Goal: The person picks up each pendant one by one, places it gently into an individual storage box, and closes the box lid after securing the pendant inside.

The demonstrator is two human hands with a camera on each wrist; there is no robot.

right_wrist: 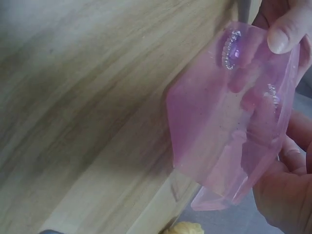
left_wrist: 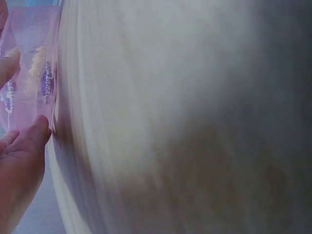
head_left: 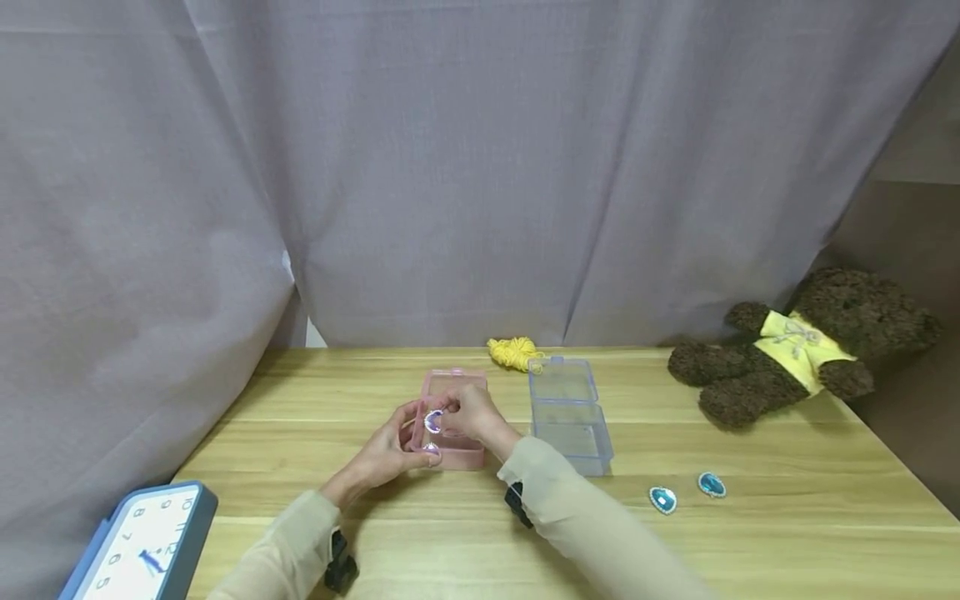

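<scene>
My left hand (head_left: 388,450) grips the left end of an open pink see-through plastic box (head_left: 467,459), thumb on the front wall and fingers behind. Inside the box's left part, my right hand (head_left: 474,412) pinches a purple gem (head_left: 432,421) with a sparkling clear-stone rim. Below it, another purple gem (head_left: 431,448) lies at the box's left front, near the left thumb. Through the pink wall, the right wrist view shows this lower gem (right_wrist: 231,49) against the bottom. The right fingertips are partly hidden by the box and the gem.
Right of the pink box stands an open clear-blue box (head_left: 573,458), with yellow yarn (head_left: 514,353) behind. Two teal gems (head_left: 663,500) lie to the right on the wooden table (head_left: 810,500). A brown teddy bear (head_left: 761,375) lies at back right; a blue-framed clock (head_left: 142,546) stands front left.
</scene>
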